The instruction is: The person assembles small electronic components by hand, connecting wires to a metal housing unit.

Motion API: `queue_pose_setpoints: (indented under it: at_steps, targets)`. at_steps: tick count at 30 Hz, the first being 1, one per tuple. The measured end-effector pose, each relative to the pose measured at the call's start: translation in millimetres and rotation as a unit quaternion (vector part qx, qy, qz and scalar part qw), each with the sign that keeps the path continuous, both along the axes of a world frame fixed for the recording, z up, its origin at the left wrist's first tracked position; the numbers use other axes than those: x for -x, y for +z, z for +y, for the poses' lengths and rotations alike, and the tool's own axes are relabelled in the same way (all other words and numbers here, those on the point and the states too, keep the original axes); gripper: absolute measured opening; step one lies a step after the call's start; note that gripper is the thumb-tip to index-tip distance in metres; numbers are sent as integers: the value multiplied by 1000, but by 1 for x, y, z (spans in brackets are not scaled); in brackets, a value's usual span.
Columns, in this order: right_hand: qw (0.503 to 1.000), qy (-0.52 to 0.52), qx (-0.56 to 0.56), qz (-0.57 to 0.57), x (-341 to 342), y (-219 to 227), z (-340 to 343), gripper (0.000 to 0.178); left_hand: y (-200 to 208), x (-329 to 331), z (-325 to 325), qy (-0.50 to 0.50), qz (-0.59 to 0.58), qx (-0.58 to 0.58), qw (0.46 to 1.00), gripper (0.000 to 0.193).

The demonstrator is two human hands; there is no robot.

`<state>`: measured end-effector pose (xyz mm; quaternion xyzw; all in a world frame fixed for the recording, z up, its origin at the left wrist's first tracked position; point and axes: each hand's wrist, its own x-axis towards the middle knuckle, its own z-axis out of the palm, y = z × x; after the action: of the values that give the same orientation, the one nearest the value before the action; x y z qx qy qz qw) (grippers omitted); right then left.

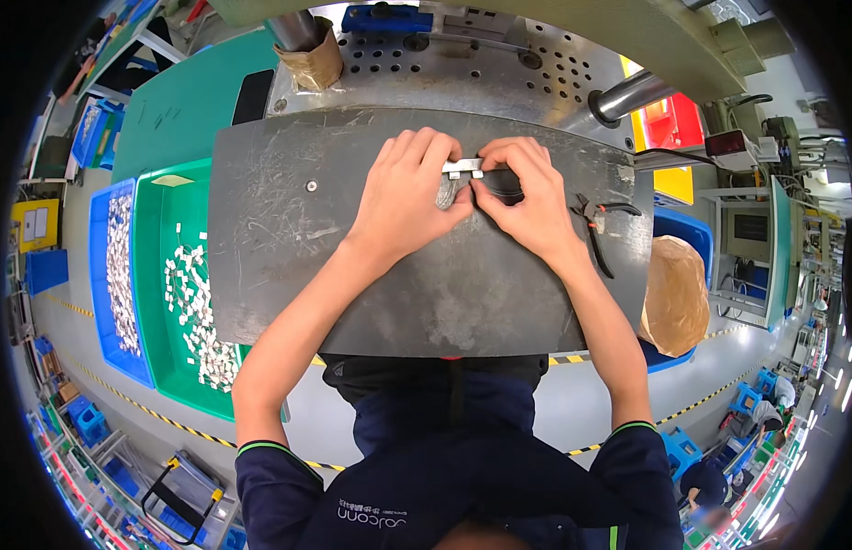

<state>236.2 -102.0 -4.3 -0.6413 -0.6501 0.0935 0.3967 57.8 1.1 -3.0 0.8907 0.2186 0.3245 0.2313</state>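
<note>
My left hand (403, 194) and my right hand (528, 194) meet over the grey metal work plate (407, 316). Between them is a short silvery bar (461, 166) with small white blocks (466, 174) along its near side. Curled fingers of each hand close on one end of it. Thin wires (448, 194) show beside my left thumb, and a dark loop runs within the curve of my right hand. Fingertips partly cover the bar's ends. To the right of my right hand lie cutting pliers (595, 231) with black and red handles.
At the left stand a green bin (155, 247) and a blue bin (102, 275), both holding many small white connectors. A brown paper-lined blue bin (705, 247) is at the right. Behind the plate rise a perforated machine bed (380, 78) and two metal posts (632, 94).
</note>
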Motion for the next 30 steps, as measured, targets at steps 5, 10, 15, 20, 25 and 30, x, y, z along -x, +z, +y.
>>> queue_pose_setpoints:
  at_steps: [5,10,15,20,25,30]
  targets:
    - [999,-24,-22,-18,4,-2,-7,20,-9,6,0,8,1,-30,1000,23]
    - [998,-39,-33,-40,10,-1,-11,16,-10,8,-2,7,-21,-54,998,16]
    - [996,-15,-57,-60,8,-6,-8,14,-10,10,0,-10,-23,-71,997,15]
    - [994,16,-71,-78,-1,-5,-5,13,-10,10,6,-36,-17,-73,997,14]
    - [993,40,-76,-84,-8,-4,-2,11,-9,11,12,-53,-25,-68,996,10]
    - [995,42,-63,-69,-11,-3,-3,12,-8,15,18,-68,-20,-58,996,10]
